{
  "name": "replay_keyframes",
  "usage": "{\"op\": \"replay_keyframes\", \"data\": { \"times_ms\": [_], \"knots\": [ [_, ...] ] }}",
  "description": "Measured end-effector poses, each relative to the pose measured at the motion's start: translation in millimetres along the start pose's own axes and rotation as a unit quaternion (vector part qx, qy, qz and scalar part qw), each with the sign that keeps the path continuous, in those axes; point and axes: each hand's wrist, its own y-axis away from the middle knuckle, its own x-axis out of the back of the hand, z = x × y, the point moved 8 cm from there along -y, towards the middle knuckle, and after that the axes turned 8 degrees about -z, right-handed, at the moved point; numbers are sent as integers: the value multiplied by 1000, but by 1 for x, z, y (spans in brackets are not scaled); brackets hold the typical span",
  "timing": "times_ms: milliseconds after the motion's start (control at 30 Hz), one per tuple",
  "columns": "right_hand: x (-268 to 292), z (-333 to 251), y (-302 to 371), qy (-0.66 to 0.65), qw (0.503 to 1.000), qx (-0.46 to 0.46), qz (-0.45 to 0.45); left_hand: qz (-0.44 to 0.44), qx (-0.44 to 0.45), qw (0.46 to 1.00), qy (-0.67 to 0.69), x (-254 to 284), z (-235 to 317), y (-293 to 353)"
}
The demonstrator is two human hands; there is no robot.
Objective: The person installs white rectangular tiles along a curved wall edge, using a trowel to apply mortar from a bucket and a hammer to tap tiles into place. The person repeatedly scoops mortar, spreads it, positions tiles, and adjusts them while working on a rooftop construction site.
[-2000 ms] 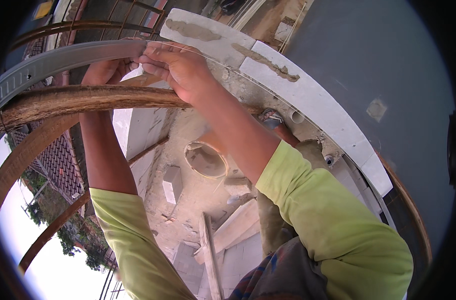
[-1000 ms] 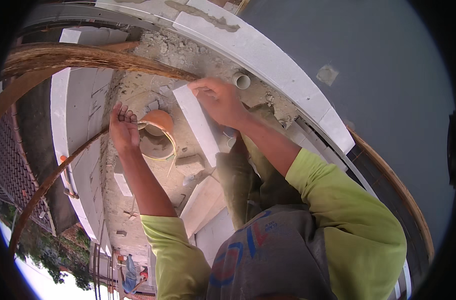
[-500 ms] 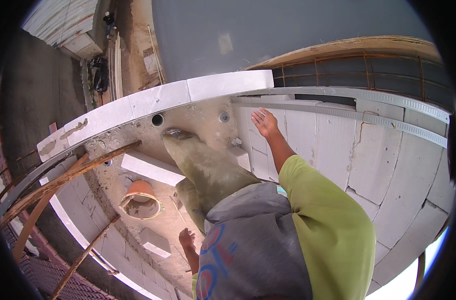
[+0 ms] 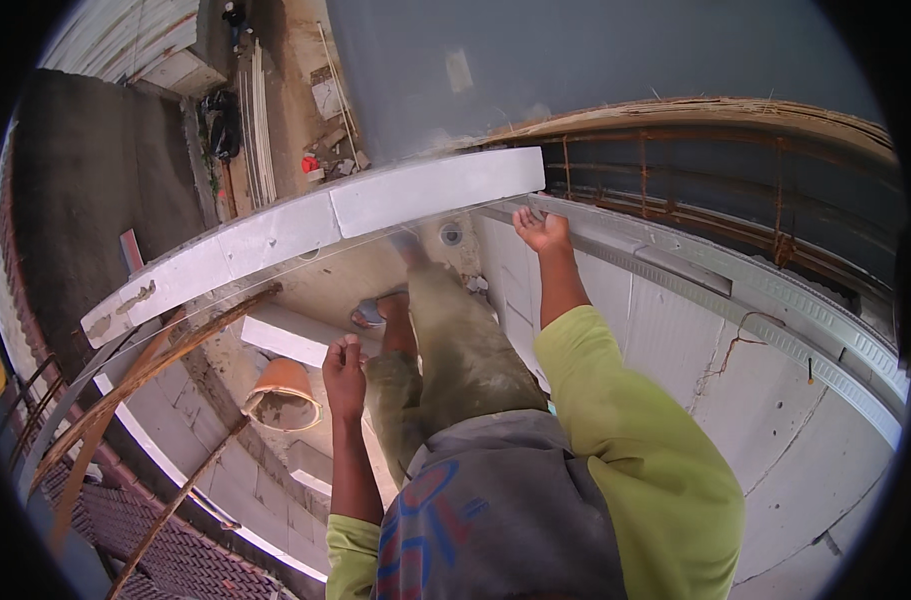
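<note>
My right hand point(image 4: 542, 232) reaches to the corner where the row of white blocks point(image 4: 435, 192) meets the right-hand wall. Its fingers are curled beside the end of a perforated metal strip point(image 4: 715, 285); whatever they grip is too small to make out. A thin string point(image 4: 305, 262) runs along the near side of the block row toward that hand. My left hand point(image 4: 345, 358) is raised in front of my left leg, fingers curled in and nothing visible in them. Below it lies a long white block point(image 4: 287, 336) on the floor.
An orange bucket point(image 4: 283, 378) stands on the floor at the left, near another block point(image 4: 310, 465). Rough wooden poles point(image 4: 155, 375) cross the left side. Beyond the right wall runs a rusty rebar cage point(image 4: 643, 165). A round pipe opening point(image 4: 450, 235) sits in the floor.
My right hand has gone from held out flat to curled at the wall corner. My left hand has risen and moved forward. My legs have shifted, and a sandalled foot now shows.
</note>
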Motion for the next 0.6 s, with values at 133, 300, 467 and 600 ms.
{"op": "replay_keyframes", "data": {
  "times_ms": [133,300,467,600],
  "knots": [
    [15,-13,2,55,998,-1,-13,-193,30,980,23,-206,45,-87],
    [0,-15,16,123,992,11,-10,-210,109,962,138,-358,68,-144],
    [-3,-15,15,151,985,-16,-82,-138,103,972,157,-407,51,-170],
    [5,-17,9,176,982,8,-63,-99,111,971,188,-413,50,-166]
  ]
}}
